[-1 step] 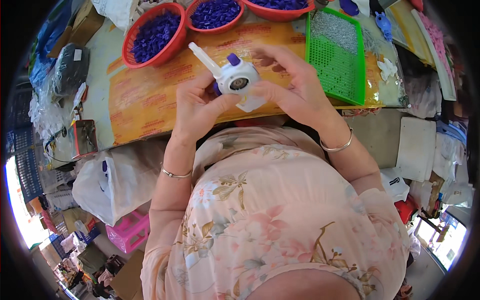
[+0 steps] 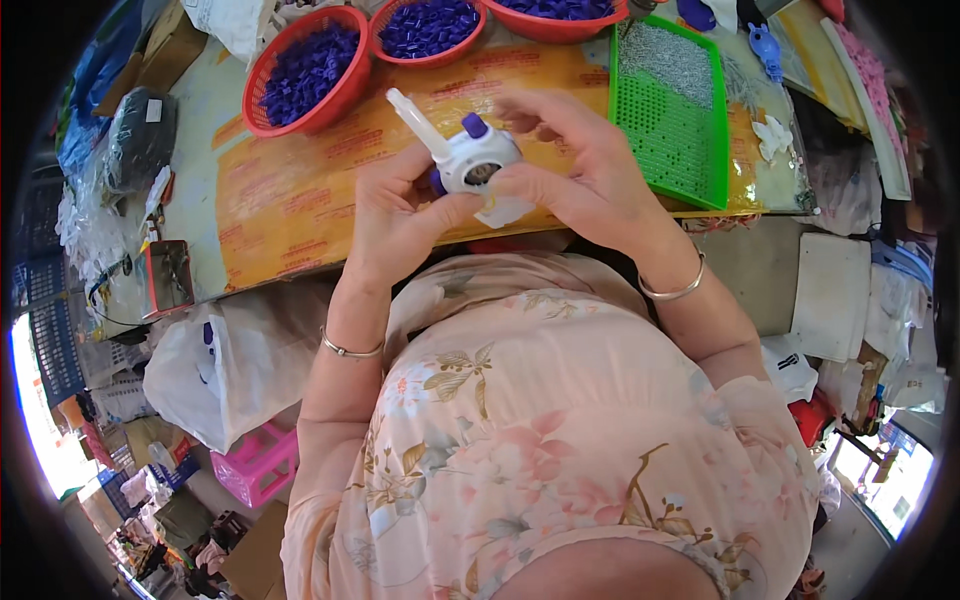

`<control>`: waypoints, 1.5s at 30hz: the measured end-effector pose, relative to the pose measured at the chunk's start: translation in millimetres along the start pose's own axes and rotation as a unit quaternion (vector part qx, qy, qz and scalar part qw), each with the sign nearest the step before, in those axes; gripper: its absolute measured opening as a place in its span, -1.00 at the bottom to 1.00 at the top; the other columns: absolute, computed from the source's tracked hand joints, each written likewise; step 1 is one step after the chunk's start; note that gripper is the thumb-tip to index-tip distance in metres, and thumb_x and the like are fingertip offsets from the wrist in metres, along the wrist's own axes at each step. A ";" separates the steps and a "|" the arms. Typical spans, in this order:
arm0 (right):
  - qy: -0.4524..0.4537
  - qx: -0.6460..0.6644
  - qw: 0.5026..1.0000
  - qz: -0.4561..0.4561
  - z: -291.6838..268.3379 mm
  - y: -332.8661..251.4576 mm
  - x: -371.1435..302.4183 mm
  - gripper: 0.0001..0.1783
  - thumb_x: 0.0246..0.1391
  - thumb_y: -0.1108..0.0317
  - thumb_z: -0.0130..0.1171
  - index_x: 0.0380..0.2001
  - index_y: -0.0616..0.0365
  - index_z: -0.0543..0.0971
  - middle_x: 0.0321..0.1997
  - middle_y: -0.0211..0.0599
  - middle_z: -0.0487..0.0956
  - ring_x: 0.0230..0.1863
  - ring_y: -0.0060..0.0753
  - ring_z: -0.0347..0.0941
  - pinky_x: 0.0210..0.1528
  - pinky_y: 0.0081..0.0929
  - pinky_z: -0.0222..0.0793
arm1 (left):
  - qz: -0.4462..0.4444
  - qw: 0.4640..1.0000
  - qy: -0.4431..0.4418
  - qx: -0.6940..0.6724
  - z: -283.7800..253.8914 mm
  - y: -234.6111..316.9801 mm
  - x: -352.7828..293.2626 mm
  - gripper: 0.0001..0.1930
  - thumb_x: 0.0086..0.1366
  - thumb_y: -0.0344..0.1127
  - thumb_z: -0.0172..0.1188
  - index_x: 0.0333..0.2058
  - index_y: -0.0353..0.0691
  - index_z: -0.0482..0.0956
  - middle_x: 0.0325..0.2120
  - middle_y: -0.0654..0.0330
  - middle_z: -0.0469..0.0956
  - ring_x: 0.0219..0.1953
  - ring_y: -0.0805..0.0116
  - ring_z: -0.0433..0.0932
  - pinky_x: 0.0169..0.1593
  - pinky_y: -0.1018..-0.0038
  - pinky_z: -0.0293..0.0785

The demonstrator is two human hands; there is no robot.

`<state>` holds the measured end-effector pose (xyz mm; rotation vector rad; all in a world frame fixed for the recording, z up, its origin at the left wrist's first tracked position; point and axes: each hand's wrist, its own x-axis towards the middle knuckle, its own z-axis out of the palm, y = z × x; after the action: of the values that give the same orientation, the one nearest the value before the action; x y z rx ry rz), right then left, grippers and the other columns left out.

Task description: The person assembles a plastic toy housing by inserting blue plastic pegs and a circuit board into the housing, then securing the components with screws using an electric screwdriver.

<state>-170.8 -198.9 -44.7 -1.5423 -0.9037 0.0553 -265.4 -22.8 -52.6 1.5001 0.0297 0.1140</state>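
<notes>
Between my hands, over the near edge of the table, is a small white plastic toy body (image 2: 468, 150) with purple parts and a pale translucent stem pointing up and left. A round dark recess shows on its face. My left hand (image 2: 400, 208) grips its left side, the thumb along the lower edge and the fingers mostly hidden behind. My right hand (image 2: 590, 175) has its thumb pressed over the recess, covering part of it. The other right fingers curve loosely beyond the toy, and where their tips touch is hard to see.
Red baskets of purple plastic pieces (image 2: 312, 80) line the far side. A green perforated tray (image 2: 668, 150) with small silvery pieces stands to the right. Orange-brown sheeting (image 2: 280, 200) covers the tabletop. A red open box (image 2: 168, 278) sits at the left edge.
The toy has shifted slightly to the right and tilted. My right thumb has moved a little left, covering more of the round recess.
</notes>
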 end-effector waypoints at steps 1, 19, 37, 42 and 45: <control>-0.002 -0.002 1.000 0.000 -2.8 -0.7 2.5 -0.60 -0.13 0.34 0.33 -0.19 0.31 0.52 -0.30 -0.30 0.52 -0.26 -0.48 0.39 -0.17 -0.54 0.31 | 0.001 1.000 0.000 -0.003 1.2 1.1 -1.0 -0.64 0.05 -0.62 0.25 -0.11 -0.38 0.52 -0.26 0.28 0.56 -0.25 0.55 0.50 -0.14 0.56 0.47; 0.098 0.448 0.880 0.126 6.6 29.8 -7.3 -0.76 0.13 0.48 0.13 -0.12 0.29 0.53 -0.20 -0.33 0.59 -0.19 -0.56 0.47 -0.09 -0.57 0.39 | 0.013 0.996 0.009 0.089 16.7 6.5 -23.2 -0.47 0.06 -0.35 0.34 0.01 -0.37 0.42 -0.38 0.26 0.52 -0.40 0.54 0.41 -0.28 0.56 0.40; -0.111 0.177 0.964 0.164 -22.8 -7.1 17.7 -0.71 0.02 0.57 0.12 -0.13 0.27 0.49 -0.19 -0.45 0.50 -0.18 -0.66 0.40 -0.15 -0.60 0.37 | -0.042 0.994 -0.058 0.088 -7.6 8.6 3.9 -0.45 0.20 -0.37 0.21 0.16 -0.29 0.29 -0.07 0.16 0.46 -0.09 0.40 0.47 -0.01 0.45 0.42; -0.200 -0.045 0.978 -0.027 -21.3 -5.3 43.9 -0.74 -0.04 0.48 0.22 -0.25 0.28 0.46 -0.37 -0.27 0.42 -0.35 -0.46 0.36 -0.30 -0.57 0.31 | 0.033 0.996 -0.055 0.060 -2.4 23.7 39.2 -0.58 0.23 -0.42 0.12 0.07 -0.39 0.37 -0.19 0.22 0.52 -0.13 0.50 0.45 -0.07 0.54 0.40; -0.234 -0.022 0.966 0.105 -21.4 5.1 53.9 -0.71 -0.06 0.44 0.24 -0.24 0.28 0.45 -0.36 -0.19 0.46 -0.37 -0.31 0.40 -0.34 -0.47 0.36 | 0.010 0.999 -0.022 0.046 -5.7 18.7 48.1 -0.69 0.26 -0.45 0.09 -0.03 -0.38 0.47 -0.26 0.25 0.54 -0.24 0.59 0.44 -0.14 0.59 0.41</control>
<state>-119.9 -185.8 -19.7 -1.6938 -1.1081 0.5771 -219.2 -11.4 -31.9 1.5939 -0.0156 0.0982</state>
